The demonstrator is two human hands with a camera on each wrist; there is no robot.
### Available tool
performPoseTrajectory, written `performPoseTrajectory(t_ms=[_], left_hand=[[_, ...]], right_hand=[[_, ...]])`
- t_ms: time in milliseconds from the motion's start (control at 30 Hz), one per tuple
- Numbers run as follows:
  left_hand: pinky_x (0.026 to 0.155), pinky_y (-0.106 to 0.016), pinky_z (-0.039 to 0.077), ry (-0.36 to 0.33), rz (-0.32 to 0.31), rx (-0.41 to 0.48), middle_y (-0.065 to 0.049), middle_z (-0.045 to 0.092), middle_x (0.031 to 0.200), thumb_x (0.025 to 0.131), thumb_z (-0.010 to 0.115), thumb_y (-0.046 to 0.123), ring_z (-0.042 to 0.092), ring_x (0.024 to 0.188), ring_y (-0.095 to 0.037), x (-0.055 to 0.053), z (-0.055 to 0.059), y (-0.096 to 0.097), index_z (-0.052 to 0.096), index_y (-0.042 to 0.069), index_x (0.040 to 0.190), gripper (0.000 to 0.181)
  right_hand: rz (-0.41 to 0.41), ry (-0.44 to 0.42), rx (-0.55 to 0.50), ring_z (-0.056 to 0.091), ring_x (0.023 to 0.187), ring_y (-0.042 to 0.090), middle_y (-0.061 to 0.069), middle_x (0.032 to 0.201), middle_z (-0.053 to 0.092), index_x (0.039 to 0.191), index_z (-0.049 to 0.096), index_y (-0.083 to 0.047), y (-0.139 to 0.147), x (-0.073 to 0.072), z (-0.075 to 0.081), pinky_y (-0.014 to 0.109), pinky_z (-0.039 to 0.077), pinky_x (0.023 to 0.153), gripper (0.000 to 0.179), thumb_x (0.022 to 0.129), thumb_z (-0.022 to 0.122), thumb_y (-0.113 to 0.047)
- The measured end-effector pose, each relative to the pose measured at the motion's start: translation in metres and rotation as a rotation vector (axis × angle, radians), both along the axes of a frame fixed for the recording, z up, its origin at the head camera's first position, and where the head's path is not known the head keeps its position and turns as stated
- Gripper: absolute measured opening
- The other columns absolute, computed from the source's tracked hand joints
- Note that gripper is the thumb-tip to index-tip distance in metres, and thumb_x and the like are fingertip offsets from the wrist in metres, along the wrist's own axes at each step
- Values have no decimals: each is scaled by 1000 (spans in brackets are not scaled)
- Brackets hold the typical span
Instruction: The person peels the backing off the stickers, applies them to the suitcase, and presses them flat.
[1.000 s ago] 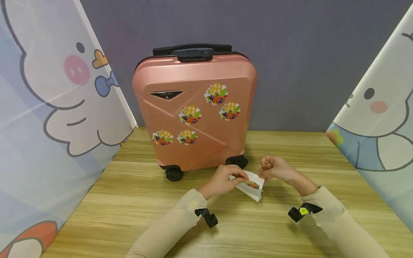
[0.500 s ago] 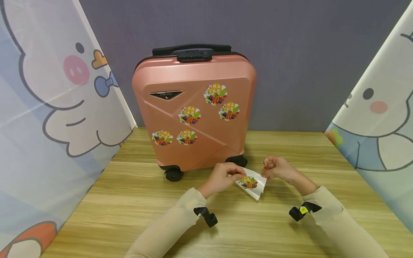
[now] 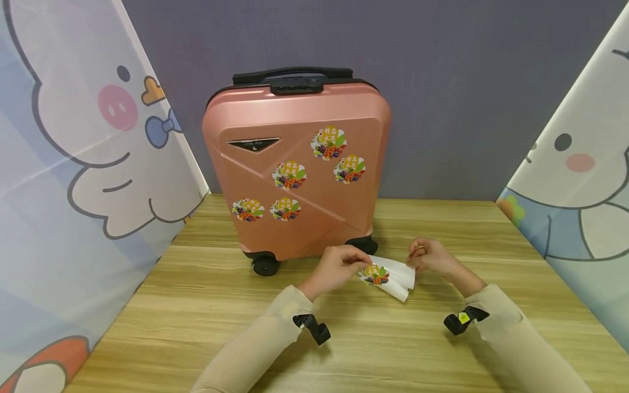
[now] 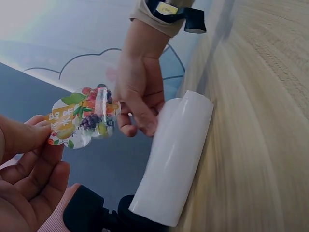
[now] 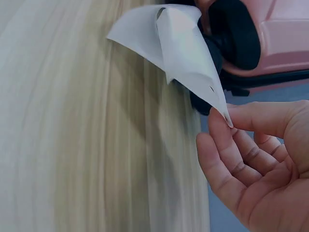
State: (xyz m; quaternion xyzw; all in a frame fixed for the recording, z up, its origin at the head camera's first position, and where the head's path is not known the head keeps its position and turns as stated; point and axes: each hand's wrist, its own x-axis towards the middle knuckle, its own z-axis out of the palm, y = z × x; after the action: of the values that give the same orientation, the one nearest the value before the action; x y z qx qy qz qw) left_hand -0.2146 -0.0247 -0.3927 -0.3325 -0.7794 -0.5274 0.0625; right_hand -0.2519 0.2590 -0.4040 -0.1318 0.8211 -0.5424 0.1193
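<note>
Between its thumb and forefinger, my left hand [image 3: 339, 269] pinches the edge of a fruit-print sticker [image 4: 86, 117]. My right hand [image 3: 434, 261] pinches a corner of the white backing paper [image 4: 175, 157], which curls and hangs above the table. In the left wrist view the sticker stands apart from the paper, its printed face showing fruit and leaves. Behind the hands stands a pink suitcase [image 3: 314, 202], with several stickers like this one on its front, among them an upper sticker [image 3: 328, 143]. The right wrist view shows the paper's folded back; the sticker is hidden there.
The suitcase stands upright on the wood-grain table [image 3: 236, 322], its black wheel [image 3: 265, 265] at the front left and another close behind the paper. A grey wall [image 3: 442, 109] rises behind it. Cartoon-printed panels [image 3: 113, 180] flank both sides.
The sticker has come away from the backing paper in my left hand. My right hand has drawn the paper a little to the right, and the paper has curled. The suitcase has stayed put.
</note>
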Motion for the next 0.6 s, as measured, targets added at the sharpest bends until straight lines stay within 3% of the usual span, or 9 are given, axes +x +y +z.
performPoseTrajectory(t_ms=[233,467,600], left_hand=[[65,-22,52,-33,1,14,-8,74,93,90,72,3,64,75,-6,0,6,-9,78,3,94,8],[63,-21,51,-70,27,12,-8,75,91,90,72,3,68,75,-23,0,7,-17,78,4,94,8],[61,-21,50,-90,33,23,-8,75,91,90,72,3,65,71,-18,1,10,-22,78,3,95,8]], right_hand=[[-27,31,57,63,67,15,9,81,67,95,48,8,6,-3,-3,33,56,57,21,86,66,9],[-87,207,234,61,69,18,9,78,67,91,53,5,11,-5,-11,28,50,52,18,82,69,7],[-99,305,316,66,73,23,13,80,69,91,58,7,13,-4,-9,28,51,59,15,82,70,7]])
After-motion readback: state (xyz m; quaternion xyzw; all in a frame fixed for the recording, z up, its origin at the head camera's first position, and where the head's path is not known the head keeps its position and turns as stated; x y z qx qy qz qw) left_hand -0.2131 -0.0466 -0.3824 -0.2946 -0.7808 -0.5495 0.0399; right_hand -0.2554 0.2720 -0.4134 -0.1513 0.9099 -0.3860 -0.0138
